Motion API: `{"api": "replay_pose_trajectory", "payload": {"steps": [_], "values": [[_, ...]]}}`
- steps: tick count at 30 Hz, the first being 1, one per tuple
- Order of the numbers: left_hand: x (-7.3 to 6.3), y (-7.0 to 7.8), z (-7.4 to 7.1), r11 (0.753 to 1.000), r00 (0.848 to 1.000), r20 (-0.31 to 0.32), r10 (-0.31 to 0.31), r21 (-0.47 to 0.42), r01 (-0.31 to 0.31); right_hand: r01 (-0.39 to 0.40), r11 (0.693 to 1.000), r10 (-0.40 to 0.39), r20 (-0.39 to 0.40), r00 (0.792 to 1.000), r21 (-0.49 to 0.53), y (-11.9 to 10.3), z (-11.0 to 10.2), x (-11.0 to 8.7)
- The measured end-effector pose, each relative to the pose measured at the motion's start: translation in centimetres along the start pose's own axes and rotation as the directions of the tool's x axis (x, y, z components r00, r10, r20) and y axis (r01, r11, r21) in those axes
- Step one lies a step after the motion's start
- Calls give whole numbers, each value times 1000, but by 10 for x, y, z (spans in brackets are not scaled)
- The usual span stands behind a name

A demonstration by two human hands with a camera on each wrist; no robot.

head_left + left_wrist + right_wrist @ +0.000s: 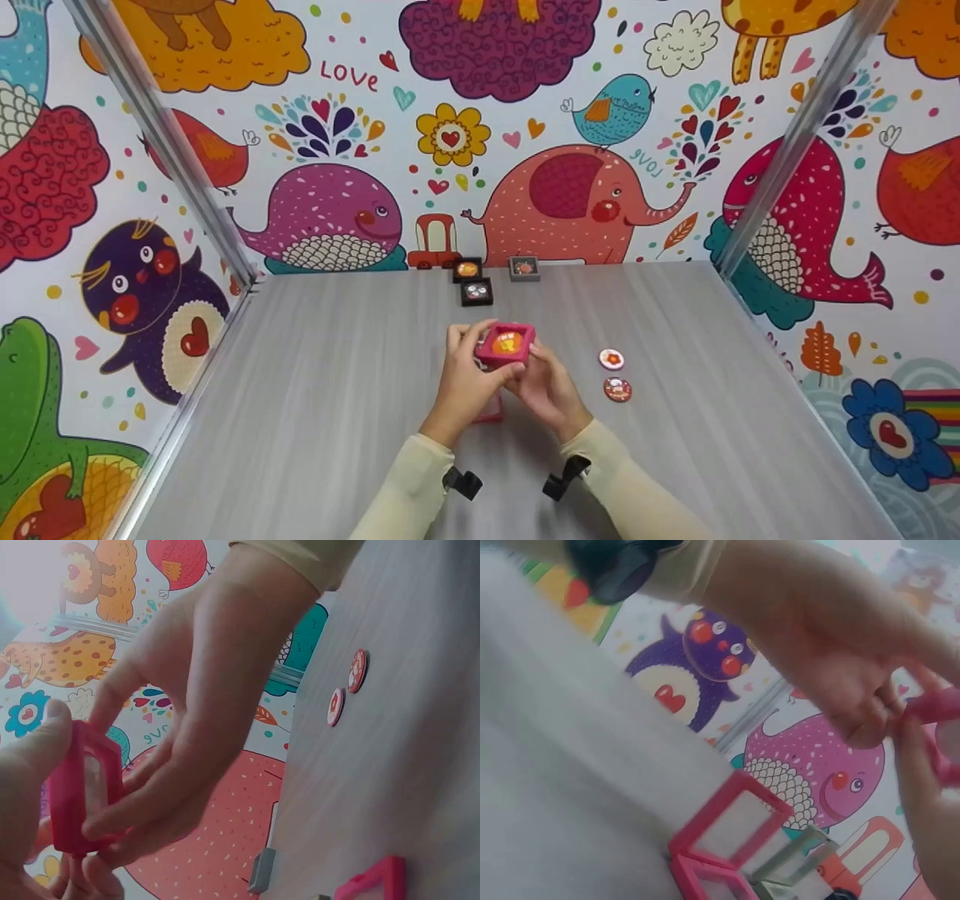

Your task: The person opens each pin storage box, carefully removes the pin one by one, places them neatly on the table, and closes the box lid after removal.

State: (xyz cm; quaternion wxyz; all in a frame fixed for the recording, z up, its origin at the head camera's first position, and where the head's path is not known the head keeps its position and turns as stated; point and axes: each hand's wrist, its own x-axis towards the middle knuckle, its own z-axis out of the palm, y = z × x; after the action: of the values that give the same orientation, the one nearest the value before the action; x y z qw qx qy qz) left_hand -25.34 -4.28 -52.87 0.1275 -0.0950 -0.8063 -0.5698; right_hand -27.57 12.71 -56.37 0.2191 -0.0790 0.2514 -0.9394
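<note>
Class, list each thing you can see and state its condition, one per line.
Held pink case: filled, fully closed or not unclear
Orange badge: inside it
Left hand: gripping the case
Right hand: gripping the case
Lower pink case: open
Nearer grey case: open
Round badges: loose, flat
Black cases: filled
Rear grey case: filled

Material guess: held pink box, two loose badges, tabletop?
Pink box: likely smooth moulded plastic, satin; uniform colour, clean edges.
Flower badge and red badge: possibly tin or plastic, glossy-looking printed faces; core unclear.
Tabletop: probably laminate, low sheen; streaky grey grain, though real wood isn't excluded.
</note>
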Motion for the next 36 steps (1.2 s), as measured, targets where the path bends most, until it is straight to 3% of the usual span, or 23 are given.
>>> {"api": "replay_pose_trajectory", "payload": {"steps": [4,8,11,13,16,20,27,36], "values": [[4,7,-7,982,992,53,113,144,-120,-52,994,48,39,998,94,5,-1,-2],[11,12,-12,924,969,145,200,301,-236,-98,984,86,80,993,150,9,0,-3],[15,15,-15,883,954,227,195,382,-272,-112,979,98,88,991,173,10,-2,-4],[17,18,-17,871,946,283,161,410,-271,-122,976,108,86,990,181,11,-4,-5],[20,22,-20,874,932,345,109,414,-255,-142,968,123,102,987,208,10,-8,-7],[24,27,-23,889,923,377,79,391,-236,-170,956,133,165,977,239,7,-11,-7],[25,32,-23,884,909,400,118,375,-280,-200,964,150,265,952,173,3,-13,-5],[24,36,-22,873,894,424,146,370,-318,-211,966,157,310,938,150,5,-12,-4]]}}
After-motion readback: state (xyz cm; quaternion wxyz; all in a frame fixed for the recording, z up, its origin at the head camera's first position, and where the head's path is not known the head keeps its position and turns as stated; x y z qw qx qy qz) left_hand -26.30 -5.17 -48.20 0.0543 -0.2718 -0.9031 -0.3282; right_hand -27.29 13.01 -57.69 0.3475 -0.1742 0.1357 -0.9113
